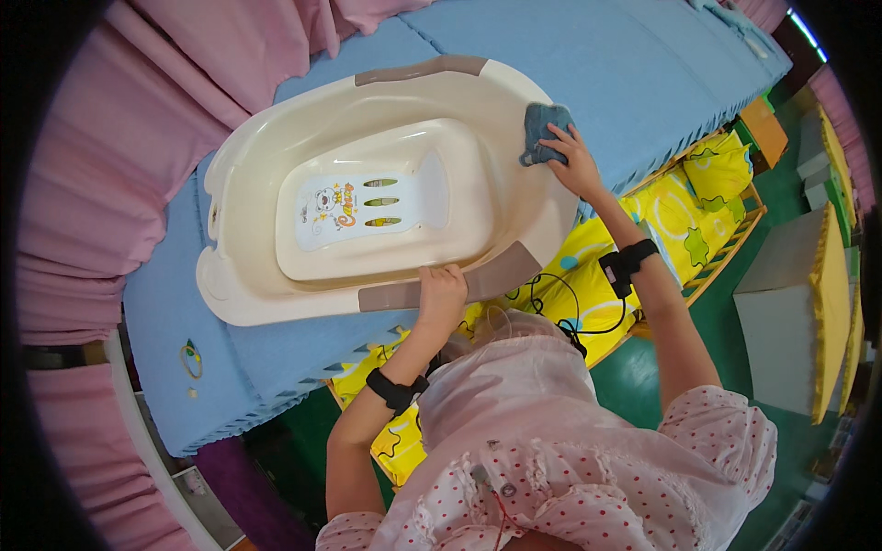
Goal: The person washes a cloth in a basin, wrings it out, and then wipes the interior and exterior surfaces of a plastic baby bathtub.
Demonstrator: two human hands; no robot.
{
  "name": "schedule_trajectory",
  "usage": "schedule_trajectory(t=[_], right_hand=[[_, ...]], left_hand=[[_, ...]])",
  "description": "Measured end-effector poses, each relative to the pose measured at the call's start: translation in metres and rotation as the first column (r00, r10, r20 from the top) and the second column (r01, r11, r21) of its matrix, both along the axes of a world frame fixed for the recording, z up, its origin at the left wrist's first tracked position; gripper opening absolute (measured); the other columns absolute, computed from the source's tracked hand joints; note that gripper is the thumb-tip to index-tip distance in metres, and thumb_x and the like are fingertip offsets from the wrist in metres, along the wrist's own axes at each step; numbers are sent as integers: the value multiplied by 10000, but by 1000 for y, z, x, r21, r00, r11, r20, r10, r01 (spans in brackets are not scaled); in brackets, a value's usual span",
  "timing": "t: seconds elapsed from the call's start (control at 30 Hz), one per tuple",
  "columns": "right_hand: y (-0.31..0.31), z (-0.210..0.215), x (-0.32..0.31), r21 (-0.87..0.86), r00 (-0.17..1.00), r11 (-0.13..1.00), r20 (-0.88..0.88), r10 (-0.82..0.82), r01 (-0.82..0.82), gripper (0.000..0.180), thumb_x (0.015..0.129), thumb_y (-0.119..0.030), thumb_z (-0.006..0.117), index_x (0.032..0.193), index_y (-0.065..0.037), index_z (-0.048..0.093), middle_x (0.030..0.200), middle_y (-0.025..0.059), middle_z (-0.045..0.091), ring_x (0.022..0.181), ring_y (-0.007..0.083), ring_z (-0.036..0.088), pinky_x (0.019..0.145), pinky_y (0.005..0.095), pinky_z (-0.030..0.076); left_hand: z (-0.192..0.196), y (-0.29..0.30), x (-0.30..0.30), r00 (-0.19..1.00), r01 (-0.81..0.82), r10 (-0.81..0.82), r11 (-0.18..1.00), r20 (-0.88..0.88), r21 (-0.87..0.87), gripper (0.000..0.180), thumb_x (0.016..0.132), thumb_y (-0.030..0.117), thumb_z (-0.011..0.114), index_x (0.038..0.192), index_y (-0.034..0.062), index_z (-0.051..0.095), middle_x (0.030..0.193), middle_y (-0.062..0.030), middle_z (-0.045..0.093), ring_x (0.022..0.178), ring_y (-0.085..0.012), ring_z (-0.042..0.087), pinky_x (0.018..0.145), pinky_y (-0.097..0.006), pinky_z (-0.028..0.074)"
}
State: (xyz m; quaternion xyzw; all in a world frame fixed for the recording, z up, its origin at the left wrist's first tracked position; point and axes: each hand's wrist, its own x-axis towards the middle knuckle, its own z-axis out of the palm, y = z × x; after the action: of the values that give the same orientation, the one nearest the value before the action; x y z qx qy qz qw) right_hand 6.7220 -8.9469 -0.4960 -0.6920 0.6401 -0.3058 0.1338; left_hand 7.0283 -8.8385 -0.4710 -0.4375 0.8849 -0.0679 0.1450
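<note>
A cream baby bathtub [253,170] with grey-brown grip strips lies at a slant in front of me. A white panel with a printed cartoon and three slots [335,216] is set in its floor. My left hand [443,292] is closed over the tub's near rim at a grip strip, fingers curled inward. At the tub's right end, my right hand [572,163] presses a blue-grey cloth [542,127] against the wall by the rim, fingers laid over the cloth. Each forearm wears a black strap, the left strap [397,390] and the right strap [628,262].
The tub rests on a light-blue covered bed surface [588,55]. Pink curtains [110,156] hang along the left and back. A small ring-shaped item [191,358] lies at the left. Yellow patterned bedding [680,216] in a wooden frame and a white box-like unit [781,303] stand right.
</note>
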Motion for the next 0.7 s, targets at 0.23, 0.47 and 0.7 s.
schedule_trajectory(t=[0.23,0.47,0.7], right_hand=[[61,1,19,-91,998,994,-41,53,-57,390,690,-34,588,1075,-85,558,1299,111,406,1230,426,262,1019,452,258],[124,19,57,-66,998,998,58,13,-9,409,719,-25,545,1127,-40,525,1341,149,344,1268,444,170,1028,477,199],[133,28,86,-37,998,998,36,-45,46,463,720,-12,515,1181,-31,475,1342,159,331,1257,474,156,1022,508,189]], left_hand=[[55,-14,100,873,-34,199,936,-445,351,813,638,207,717,1329,175,290,1278,-154,400,1207,-348,349,1019,-475,224],[76,-23,246,821,-560,569,818,-49,133,941,517,167,770,1333,177,301,1300,-159,363,1233,-355,300,998,-475,270],[34,-47,270,877,-473,467,880,-113,-33,417,574,48,654,967,20,517,1033,-172,502,1028,-345,451,952,-462,330]])
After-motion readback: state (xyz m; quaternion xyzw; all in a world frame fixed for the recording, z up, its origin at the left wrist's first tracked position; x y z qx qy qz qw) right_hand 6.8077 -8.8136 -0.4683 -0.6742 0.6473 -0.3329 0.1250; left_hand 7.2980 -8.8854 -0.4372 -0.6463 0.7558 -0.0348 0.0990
